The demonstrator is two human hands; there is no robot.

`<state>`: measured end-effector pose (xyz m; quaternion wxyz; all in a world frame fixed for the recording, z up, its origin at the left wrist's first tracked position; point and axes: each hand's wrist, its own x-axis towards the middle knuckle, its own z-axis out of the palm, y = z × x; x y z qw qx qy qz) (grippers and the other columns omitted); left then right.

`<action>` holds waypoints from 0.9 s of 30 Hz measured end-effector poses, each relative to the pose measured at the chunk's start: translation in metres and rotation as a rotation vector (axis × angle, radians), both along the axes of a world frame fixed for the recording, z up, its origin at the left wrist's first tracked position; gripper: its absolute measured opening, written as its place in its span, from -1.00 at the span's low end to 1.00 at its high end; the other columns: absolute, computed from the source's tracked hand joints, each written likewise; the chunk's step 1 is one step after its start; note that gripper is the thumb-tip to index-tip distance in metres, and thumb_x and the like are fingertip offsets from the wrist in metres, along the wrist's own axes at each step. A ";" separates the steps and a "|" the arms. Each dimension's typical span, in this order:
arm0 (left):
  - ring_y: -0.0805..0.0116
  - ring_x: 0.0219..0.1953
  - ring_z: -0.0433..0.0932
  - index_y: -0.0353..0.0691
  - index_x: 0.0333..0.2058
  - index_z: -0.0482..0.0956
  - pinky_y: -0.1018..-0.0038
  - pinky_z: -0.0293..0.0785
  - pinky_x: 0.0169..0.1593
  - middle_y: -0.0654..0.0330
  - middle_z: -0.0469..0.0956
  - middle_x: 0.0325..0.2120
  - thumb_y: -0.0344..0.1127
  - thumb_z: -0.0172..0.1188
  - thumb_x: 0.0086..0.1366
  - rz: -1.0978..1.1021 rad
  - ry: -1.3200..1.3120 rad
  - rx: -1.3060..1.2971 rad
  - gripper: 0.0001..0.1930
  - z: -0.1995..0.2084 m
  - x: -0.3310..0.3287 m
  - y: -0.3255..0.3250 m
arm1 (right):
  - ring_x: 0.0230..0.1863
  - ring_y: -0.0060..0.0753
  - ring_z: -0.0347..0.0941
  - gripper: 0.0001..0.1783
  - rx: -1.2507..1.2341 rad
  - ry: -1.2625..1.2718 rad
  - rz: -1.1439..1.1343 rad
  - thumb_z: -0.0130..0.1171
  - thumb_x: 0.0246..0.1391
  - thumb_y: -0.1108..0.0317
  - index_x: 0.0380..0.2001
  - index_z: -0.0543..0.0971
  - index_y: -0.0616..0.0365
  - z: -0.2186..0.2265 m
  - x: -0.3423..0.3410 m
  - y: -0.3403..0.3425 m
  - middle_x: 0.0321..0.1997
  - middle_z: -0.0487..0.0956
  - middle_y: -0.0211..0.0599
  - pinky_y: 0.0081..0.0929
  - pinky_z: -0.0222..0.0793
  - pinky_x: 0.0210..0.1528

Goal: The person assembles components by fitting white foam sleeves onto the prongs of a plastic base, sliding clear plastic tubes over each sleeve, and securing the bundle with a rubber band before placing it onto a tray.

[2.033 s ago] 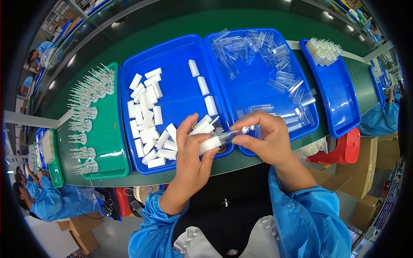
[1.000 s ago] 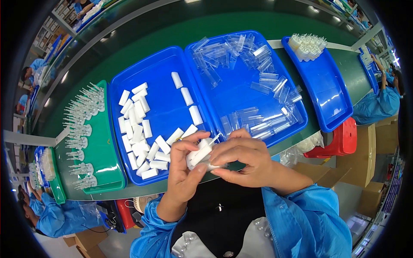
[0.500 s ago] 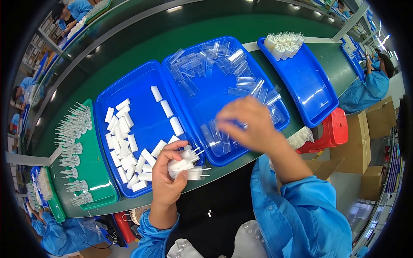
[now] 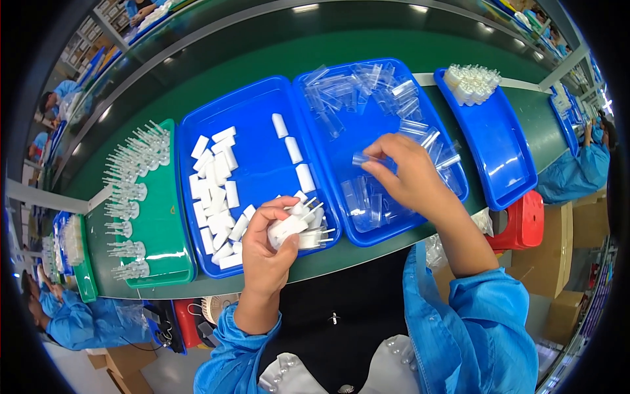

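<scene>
My left hand point(image 4: 269, 246) is closed around a bunch of white cylinders with thin stems point(image 4: 289, 231), whose stems point to the right. It is at the front corner of a blue tray point(image 4: 259, 141) of loose white cylinders point(image 4: 216, 174). Over the neighbouring blue tray point(image 4: 308, 121) my right hand point(image 4: 403, 171) pinches a short clear plastic tube point(image 4: 359, 159) between thumb and fingertips. More clear tubes point(image 4: 344, 92) lie scattered in that tray, some below my right hand and some behind it.
On the left a green tray point(image 4: 157, 226) carries several clear pieces with upright thin stems point(image 4: 134, 171). A third blue tray point(image 4: 502, 151) at the right holds a cluster of white stemmed pieces point(image 4: 471, 84). A red stool point(image 4: 523, 223) and cardboard boxes point(image 4: 541, 253) stand beyond the table's edge.
My right hand has come up with a clear tube in its fingertips. The left hand still holds its bunch. The whole view has shifted, so the trays appear further right.
</scene>
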<state>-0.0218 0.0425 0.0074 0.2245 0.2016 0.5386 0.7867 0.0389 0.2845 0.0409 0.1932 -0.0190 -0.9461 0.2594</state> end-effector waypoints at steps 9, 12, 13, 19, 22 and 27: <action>0.34 0.00 0.34 -0.25 -0.23 0.36 0.43 0.25 0.06 0.03 0.37 -0.06 -0.65 0.04 0.01 -0.016 0.001 0.006 -0.70 -0.001 0.001 0.000 | -0.30 -0.60 0.44 -0.81 -1.074 0.038 0.203 0.19 -0.05 0.59 -0.29 0.51 0.28 0.002 0.010 -0.059 -0.28 0.45 -0.34 -0.75 0.35 -0.32; 0.35 0.01 0.33 -0.25 -0.22 0.36 0.43 0.24 0.07 0.03 0.35 -0.04 -0.62 0.05 0.05 -0.054 -0.039 0.028 -0.72 -0.001 0.002 0.000 | -0.27 -0.55 0.47 -0.75 -1.275 0.057 0.192 0.19 -0.05 0.57 -0.23 0.48 0.29 -0.003 0.009 -0.071 -0.22 0.48 -0.29 -0.69 0.40 -0.27; 0.35 0.01 0.32 -0.26 -0.21 0.35 0.43 0.23 0.08 0.03 0.33 -0.03 -0.61 0.05 0.07 -0.085 -0.083 0.054 -0.73 0.000 0.002 0.000 | -0.23 -0.55 0.46 -0.74 -1.227 0.029 0.191 0.19 -0.04 0.58 -0.22 0.46 0.30 -0.004 0.009 -0.073 -0.22 0.48 -0.26 -0.67 0.39 -0.23; 0.38 -0.06 0.36 -0.27 -0.16 0.32 0.51 0.36 -0.05 0.04 0.30 0.00 -0.42 0.04 0.24 -0.076 0.143 -0.064 -0.79 -0.005 0.004 0.000 | -0.22 -0.55 0.47 -0.70 -1.259 0.055 0.158 0.17 -0.01 0.56 -0.16 0.43 0.30 -0.010 0.011 -0.087 -0.21 0.51 -0.22 -0.66 0.41 -0.20; 0.43 -0.16 0.42 -0.25 -0.17 0.31 0.61 0.45 -0.27 0.04 0.31 -0.02 -0.36 0.02 0.27 -0.071 0.017 -0.065 -0.81 0.003 0.010 0.002 | -0.19 -0.52 0.47 -0.68 -1.301 0.047 0.151 0.16 0.00 0.56 -0.13 0.42 0.31 -0.011 0.012 -0.086 -0.19 0.51 -0.21 -0.63 0.40 -0.16; 0.49 -0.24 0.44 -0.23 -0.21 0.32 0.67 0.44 -0.42 0.06 0.32 -0.05 -0.36 0.02 0.27 -0.071 -0.065 0.042 -0.85 0.000 0.010 0.003 | -0.15 -0.49 0.47 -0.67 -1.369 -0.024 0.147 0.17 -0.01 0.55 -0.13 0.42 0.32 -0.010 0.014 -0.087 -0.15 0.51 -0.19 -0.60 0.39 -0.12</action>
